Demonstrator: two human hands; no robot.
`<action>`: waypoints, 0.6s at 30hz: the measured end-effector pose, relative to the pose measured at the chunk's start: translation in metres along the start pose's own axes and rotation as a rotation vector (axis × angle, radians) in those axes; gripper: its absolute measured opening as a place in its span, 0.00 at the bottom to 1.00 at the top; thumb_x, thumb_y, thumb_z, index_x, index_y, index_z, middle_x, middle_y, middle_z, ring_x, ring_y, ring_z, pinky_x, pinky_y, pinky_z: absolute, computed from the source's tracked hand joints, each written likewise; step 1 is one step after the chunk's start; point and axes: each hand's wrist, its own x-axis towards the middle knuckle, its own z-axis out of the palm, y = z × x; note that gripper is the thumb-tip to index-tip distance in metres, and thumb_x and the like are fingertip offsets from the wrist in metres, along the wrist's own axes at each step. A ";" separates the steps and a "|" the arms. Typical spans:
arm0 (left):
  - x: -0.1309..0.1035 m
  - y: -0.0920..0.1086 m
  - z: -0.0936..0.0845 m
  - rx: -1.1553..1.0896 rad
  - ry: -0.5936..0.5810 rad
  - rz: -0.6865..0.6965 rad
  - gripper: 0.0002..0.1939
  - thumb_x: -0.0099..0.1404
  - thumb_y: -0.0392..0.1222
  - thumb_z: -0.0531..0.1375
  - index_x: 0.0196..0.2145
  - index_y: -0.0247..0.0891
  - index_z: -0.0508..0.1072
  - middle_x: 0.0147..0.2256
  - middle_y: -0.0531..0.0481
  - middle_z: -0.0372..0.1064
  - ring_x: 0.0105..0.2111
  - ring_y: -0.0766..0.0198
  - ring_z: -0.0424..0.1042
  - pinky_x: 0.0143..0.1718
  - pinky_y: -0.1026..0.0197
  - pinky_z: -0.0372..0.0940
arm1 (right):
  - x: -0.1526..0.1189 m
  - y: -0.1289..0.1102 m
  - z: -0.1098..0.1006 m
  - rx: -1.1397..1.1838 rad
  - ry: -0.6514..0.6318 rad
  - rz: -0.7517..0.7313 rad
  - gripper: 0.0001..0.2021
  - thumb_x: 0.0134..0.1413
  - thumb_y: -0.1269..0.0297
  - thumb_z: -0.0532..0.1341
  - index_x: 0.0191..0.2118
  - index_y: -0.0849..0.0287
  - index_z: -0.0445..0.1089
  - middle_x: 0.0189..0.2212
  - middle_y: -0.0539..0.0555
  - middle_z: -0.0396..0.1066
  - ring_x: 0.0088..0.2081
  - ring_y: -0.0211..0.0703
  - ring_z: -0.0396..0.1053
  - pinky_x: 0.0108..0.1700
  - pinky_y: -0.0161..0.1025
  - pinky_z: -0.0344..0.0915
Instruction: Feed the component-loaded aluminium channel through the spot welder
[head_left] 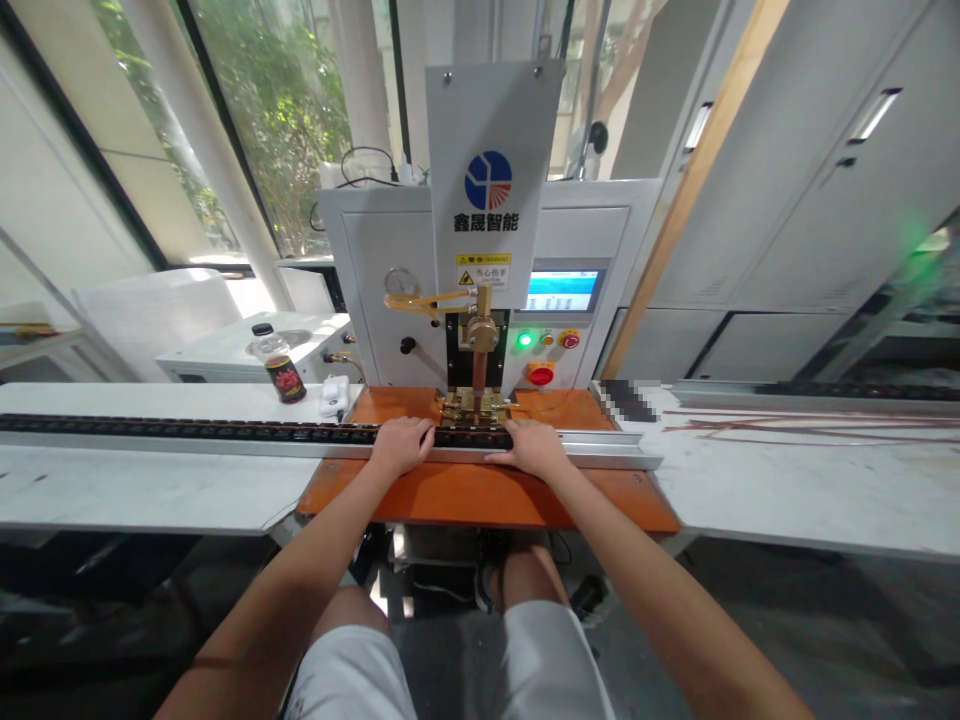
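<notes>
We sat square to the machine (484, 130), its screen (562, 292) lit. The table (150, 485) extended to both sides, with an orange plate (480, 495) between. A silver rail (615, 453) crossed the plate, and the black strip (187, 431) lay along it, passing in front of the brass fixture (474, 408). Our left grip (403, 446) rested over the strip left of the fixture; our right grip (534, 448) rested on its right, thumb pointing inward. Fingertips were partly hidden, so we could not tell whether either grip was clenched on the strip or merely pressing. In our judgement, sound practice required even pressure from both sides, the strip flat and parallel to the rail, and, per the warning label (484, 272), all fingers clear of the copper tip (479, 370).
</notes>
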 end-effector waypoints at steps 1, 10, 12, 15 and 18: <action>0.000 0.000 0.000 -0.010 -0.003 -0.002 0.21 0.71 0.49 0.45 0.38 0.39 0.75 0.33 0.43 0.74 0.34 0.58 0.71 0.37 0.57 0.61 | 0.000 0.000 0.000 0.001 0.000 0.001 0.42 0.49 0.26 0.45 0.49 0.60 0.69 0.43 0.66 0.73 0.45 0.56 0.72 0.45 0.45 0.65; 0.007 0.014 -0.005 -0.081 0.021 -0.027 0.23 0.70 0.54 0.46 0.39 0.39 0.76 0.34 0.42 0.74 0.38 0.56 0.71 0.41 0.56 0.60 | 0.003 -0.001 0.004 0.016 -0.020 0.024 0.42 0.49 0.26 0.46 0.50 0.60 0.69 0.45 0.66 0.73 0.47 0.56 0.71 0.47 0.45 0.64; 0.010 0.021 -0.006 -0.083 0.025 -0.018 0.23 0.70 0.54 0.46 0.39 0.39 0.75 0.35 0.43 0.74 0.37 0.56 0.71 0.41 0.56 0.60 | 0.005 -0.009 0.005 0.027 -0.004 0.020 0.41 0.49 0.26 0.46 0.49 0.60 0.69 0.44 0.66 0.74 0.46 0.55 0.72 0.45 0.44 0.65; 0.012 0.030 -0.006 -0.076 0.029 -0.008 0.23 0.71 0.54 0.45 0.39 0.39 0.75 0.36 0.43 0.74 0.37 0.56 0.71 0.40 0.56 0.60 | 0.008 -0.025 0.006 0.050 0.030 -0.003 0.40 0.49 0.26 0.46 0.47 0.60 0.69 0.42 0.65 0.74 0.44 0.55 0.73 0.43 0.44 0.65; 0.012 0.034 -0.002 -0.075 0.018 -0.015 0.23 0.71 0.54 0.45 0.40 0.39 0.75 0.36 0.42 0.74 0.38 0.56 0.71 0.40 0.56 0.60 | 0.011 -0.038 0.006 0.074 0.058 -0.033 0.40 0.49 0.26 0.46 0.46 0.60 0.69 0.41 0.65 0.74 0.44 0.55 0.73 0.43 0.44 0.65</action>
